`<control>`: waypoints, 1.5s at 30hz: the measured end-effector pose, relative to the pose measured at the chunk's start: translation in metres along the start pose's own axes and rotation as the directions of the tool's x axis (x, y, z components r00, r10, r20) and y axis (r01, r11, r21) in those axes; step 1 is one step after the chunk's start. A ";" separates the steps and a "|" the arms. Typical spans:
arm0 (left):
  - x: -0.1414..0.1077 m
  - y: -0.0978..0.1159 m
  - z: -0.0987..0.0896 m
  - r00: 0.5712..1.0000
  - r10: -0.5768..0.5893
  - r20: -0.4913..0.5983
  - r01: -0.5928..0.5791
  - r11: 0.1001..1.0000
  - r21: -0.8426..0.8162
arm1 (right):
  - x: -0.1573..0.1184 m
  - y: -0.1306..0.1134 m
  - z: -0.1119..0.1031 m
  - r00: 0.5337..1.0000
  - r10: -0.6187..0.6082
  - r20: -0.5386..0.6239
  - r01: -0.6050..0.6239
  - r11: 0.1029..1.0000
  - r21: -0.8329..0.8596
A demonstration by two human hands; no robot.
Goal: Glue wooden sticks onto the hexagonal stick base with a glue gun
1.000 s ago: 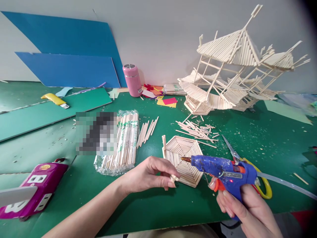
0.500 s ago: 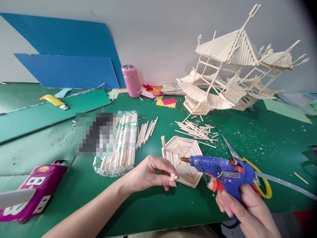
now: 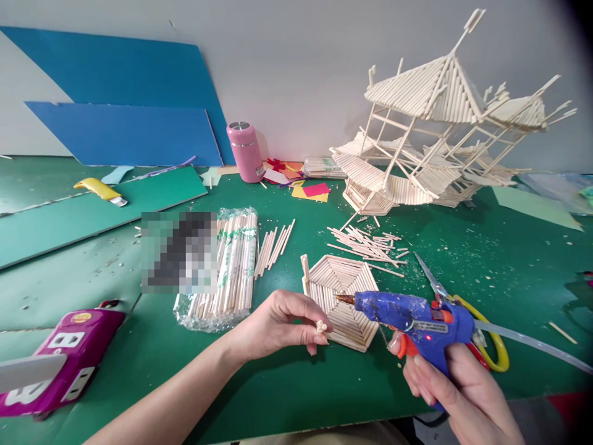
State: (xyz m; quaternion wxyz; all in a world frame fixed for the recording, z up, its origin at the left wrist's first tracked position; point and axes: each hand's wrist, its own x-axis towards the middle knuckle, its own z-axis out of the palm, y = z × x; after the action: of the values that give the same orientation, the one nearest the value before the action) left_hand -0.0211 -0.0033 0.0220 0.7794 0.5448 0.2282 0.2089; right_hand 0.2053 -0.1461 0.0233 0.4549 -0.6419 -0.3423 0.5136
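Note:
My left hand pinches a small bundle of wooden sticks, seen end-on between thumb and fingers. Wrapped round the handle of a blue hot glue gun is my right hand, with a finger at the orange trigger. The gun's nozzle points left, a little above and right of the bundle and apart from it. Beneath the nozzle lies a hexagonal panel of sticks, with a short upright post at its upper left corner. A clear glue stick comes out of the gun's back.
Scissors lie partly behind the gun. Loose sticks and a wrapped stick bundle are beyond my hands. A stick-built pavilion model stands back right, a pink flask back centre. A purple power strip is at left.
My left hand has turned slightly, and the small bundle in it has shifted a little left and up. The glue gun has hardly moved.

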 end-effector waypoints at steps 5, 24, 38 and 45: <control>-0.001 0.001 0.000 1.000 0.014 0.004 -0.014 1.000 0.025 | -0.002 -0.001 0.000 1.000 -0.008 -0.008 0.008 1.000 -0.020; -0.019 -0.005 0.008 0.981 0.130 -0.144 0.000 0.745 0.667 | 0.018 -0.015 -0.030 0.966 -0.216 -0.144 0.233 0.966 0.115; -0.013 -0.045 0.018 0.829 0.510 -0.230 0.121 0.238 0.964 | 0.110 -0.014 -0.168 0.848 -0.279 -0.450 -0.082 0.771 -0.632; -0.003 -0.030 -0.001 0.855 0.447 -0.261 0.151 0.267 0.952 | 0.129 -0.008 -0.175 0.797 -0.329 -0.507 -0.245 0.591 -0.769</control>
State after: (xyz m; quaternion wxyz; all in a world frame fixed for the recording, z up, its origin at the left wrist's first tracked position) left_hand -0.0215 -0.0138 -0.0061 0.1857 0.8474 0.4387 0.2344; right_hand 0.4056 -0.0673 -0.0040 0.2107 -0.8949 -0.3890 0.0581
